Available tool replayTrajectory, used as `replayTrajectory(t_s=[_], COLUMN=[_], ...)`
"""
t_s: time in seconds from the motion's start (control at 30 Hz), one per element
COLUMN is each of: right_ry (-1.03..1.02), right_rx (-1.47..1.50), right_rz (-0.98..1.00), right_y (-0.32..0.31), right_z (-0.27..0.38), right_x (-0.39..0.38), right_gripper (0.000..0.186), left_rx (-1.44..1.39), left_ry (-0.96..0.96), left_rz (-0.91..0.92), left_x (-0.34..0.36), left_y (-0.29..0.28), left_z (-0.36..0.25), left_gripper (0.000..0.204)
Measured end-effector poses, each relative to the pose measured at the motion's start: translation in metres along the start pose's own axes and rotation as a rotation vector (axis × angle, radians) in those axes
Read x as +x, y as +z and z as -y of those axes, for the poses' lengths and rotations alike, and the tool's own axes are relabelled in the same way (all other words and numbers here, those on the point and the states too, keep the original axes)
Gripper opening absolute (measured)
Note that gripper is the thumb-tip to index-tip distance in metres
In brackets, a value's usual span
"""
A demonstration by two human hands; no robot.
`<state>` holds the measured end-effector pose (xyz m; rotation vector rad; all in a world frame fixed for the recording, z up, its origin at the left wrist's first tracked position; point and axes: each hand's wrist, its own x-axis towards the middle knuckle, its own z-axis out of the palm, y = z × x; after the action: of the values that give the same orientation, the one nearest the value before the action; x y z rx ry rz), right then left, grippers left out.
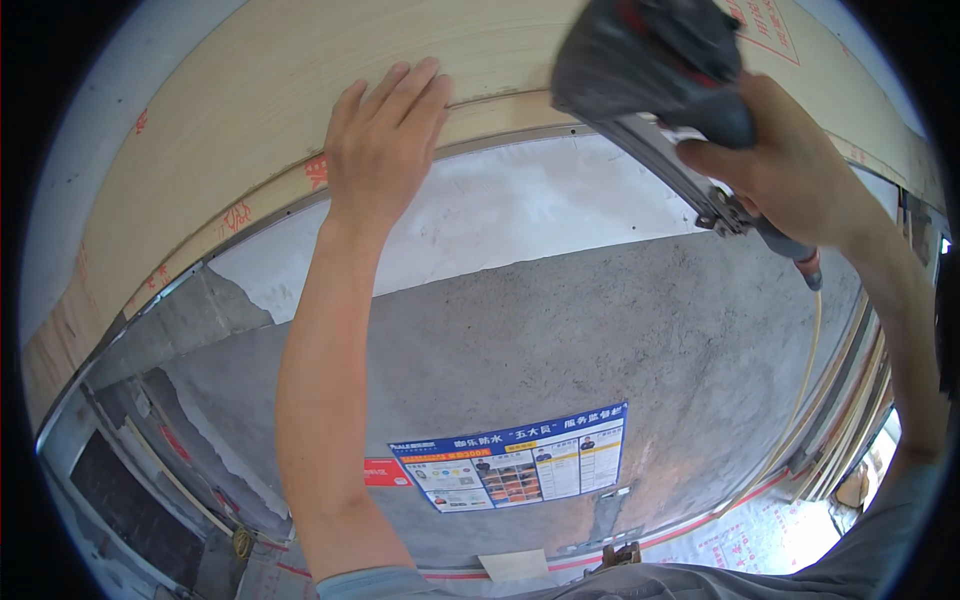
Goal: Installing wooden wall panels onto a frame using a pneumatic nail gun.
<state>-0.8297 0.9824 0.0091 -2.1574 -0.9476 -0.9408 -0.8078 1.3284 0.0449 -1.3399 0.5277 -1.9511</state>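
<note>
Left hand (385, 150) flat, empty, at lower edge of pale wooden board (230, 130); right hand (790, 165) curled round black nail gun (640, 75); slip might gouge board.

A blue-and-white poster (515, 460) is on a rough grey wall (560, 340), with a small red sign (386, 473) just beside its left edge. Long thin wooden strips (850, 425) lean at the right, near a pale floor covering (730, 535) with red markings.
</note>
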Motion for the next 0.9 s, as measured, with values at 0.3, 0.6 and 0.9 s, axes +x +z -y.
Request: replayTrajectory(t_s=[0.3,0.6,0.9], right_ry=[0.514,0.683,0.759], right_rx=[0.481,1.055,1.294], right_rz=[-0.055,0.218,0.327], right_y=[0.065,0.198,0.295], right_z=[-0.166,-0.255,-0.288], right_x=[-0.158,-0.261,-0.285], right_gripper=[0.016,0.013,0.003], left_rx=[-0.140,0.195,0.401], left_ry=[0.024,0.200,0.227], left_rz=[0.249,0.385,0.717], left_x=[0.034,0.056,0.025], left_y=[-0.015,0.002,-0.055], left_z=[-0.014,-0.032,0.024], left_gripper=[0.042,0.046,0.060])
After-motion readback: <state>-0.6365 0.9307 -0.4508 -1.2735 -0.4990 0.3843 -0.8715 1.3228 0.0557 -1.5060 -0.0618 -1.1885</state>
